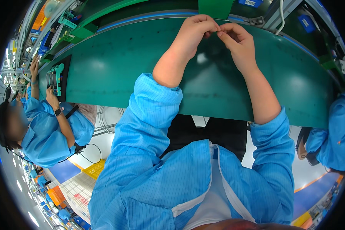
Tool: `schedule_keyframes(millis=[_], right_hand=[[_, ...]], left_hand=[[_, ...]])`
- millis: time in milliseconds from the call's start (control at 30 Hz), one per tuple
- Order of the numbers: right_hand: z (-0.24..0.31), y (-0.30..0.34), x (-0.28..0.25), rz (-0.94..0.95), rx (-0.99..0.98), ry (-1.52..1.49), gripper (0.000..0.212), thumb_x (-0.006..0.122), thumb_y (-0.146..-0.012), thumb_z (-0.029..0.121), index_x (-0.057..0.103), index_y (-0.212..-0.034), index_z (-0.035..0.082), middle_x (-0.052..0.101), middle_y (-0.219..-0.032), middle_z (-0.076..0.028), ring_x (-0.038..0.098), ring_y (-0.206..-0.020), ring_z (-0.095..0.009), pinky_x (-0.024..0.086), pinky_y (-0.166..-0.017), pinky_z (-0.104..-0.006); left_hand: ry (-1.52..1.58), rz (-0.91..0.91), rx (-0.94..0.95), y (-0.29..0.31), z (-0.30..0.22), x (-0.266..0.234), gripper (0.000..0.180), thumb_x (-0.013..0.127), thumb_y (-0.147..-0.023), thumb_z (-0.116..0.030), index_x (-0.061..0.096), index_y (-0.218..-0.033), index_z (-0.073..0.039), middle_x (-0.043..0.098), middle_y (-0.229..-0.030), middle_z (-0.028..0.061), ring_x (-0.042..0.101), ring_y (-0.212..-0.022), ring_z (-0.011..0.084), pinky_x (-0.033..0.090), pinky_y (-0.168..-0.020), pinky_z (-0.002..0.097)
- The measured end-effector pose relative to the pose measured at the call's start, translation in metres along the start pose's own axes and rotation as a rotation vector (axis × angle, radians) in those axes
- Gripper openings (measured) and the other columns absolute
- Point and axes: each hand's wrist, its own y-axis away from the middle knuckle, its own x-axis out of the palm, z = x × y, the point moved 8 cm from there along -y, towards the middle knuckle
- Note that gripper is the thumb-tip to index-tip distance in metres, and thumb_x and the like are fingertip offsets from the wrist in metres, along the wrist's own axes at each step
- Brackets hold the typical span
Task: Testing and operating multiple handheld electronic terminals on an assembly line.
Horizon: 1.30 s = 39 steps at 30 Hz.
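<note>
- A tiny part, too small to identify, is pinched between the fingertips of the left hand (193,32) and right hand (237,40).
- Both hands are held closed over the belt's (115,69) far edge, equally near.

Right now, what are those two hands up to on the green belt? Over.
Left hand and right hand pinched together, fingertips touching. Anything held too small to tell. Green belt beneath. Nothing in the way.
</note>
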Motion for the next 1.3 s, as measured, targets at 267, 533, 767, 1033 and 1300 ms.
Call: schedule_keyframes(millis=[267, 533, 767, 1033, 1300], right_hand=[[-0.002, -0.002, -0.002, 0.006, -0.012, 0.029, 0.008, 0.063, -0.082, 0.004, 0.063, -0.089, 0.002, 0.059, -0.082, 0.002, 0.053, -0.074, -0.005, 0.041, -0.065, -0.0186], [0.000, -0.002, -0.001, -0.003, -0.045, 0.098, 0.007, 0.064, -0.080, 0.003, 0.065, -0.086, 0.001, 0.058, -0.081, 0.000, 0.053, -0.072, -0.006, 0.042, -0.063, -0.0194], [0.006, -0.003, 0.004, 0.011, -0.099, 0.139, 0.007, 0.064, -0.079, 0.003, 0.065, -0.086, 0.000, 0.057, -0.078, -0.001, 0.054, -0.068, -0.007, 0.042, -0.060, -0.0205], [0.008, -0.004, -0.003, -0.008, -0.090, 0.215, 0.010, 0.067, -0.080, 0.008, 0.066, -0.084, 0.000, 0.057, -0.076, -0.001, 0.052, -0.066, -0.007, 0.040, -0.058, -0.0200], [0.009, -0.005, -0.013, -0.097, -0.094, 0.236, 0.012, 0.068, -0.080, 0.011, 0.066, -0.083, 0.000, 0.058, -0.074, 0.000, 0.051, -0.065, -0.006, 0.040, -0.057, -0.0199]], left_hand=[[-0.027, 0.001, -0.013, -0.003, -0.001, 0.001, 0.010, 0.056, -0.074, -0.009, 0.063, -0.073, -0.002, 0.057, -0.073, 0.0040, 0.046, -0.071, 0.0121, 0.037, -0.067, 0.0252], [-0.136, -0.023, 0.005, -0.002, -0.006, 0.000, 0.011, 0.055, -0.073, -0.010, 0.062, -0.070, -0.002, 0.056, -0.070, 0.0027, 0.047, -0.070, 0.0119, 0.037, -0.067, 0.0252], [-0.218, -0.046, 0.089, -0.004, -0.010, -0.007, 0.012, 0.060, -0.071, -0.011, 0.062, -0.067, -0.001, 0.057, -0.065, 0.0028, 0.050, -0.065, 0.0093, 0.038, -0.059, 0.0236], [-0.354, -0.047, 0.093, -0.004, -0.014, -0.006, 0.012, 0.059, -0.075, -0.011, 0.065, -0.076, -0.001, 0.061, -0.075, 0.0039, 0.055, -0.076, 0.0117, 0.041, -0.070, 0.0234], [-0.327, 0.046, 0.185, 0.000, -0.029, 0.006, 0.014, 0.064, -0.078, -0.007, 0.067, -0.089, -0.001, 0.066, -0.087, 0.0068, 0.060, -0.084, 0.0134, 0.046, -0.077, 0.0236]])
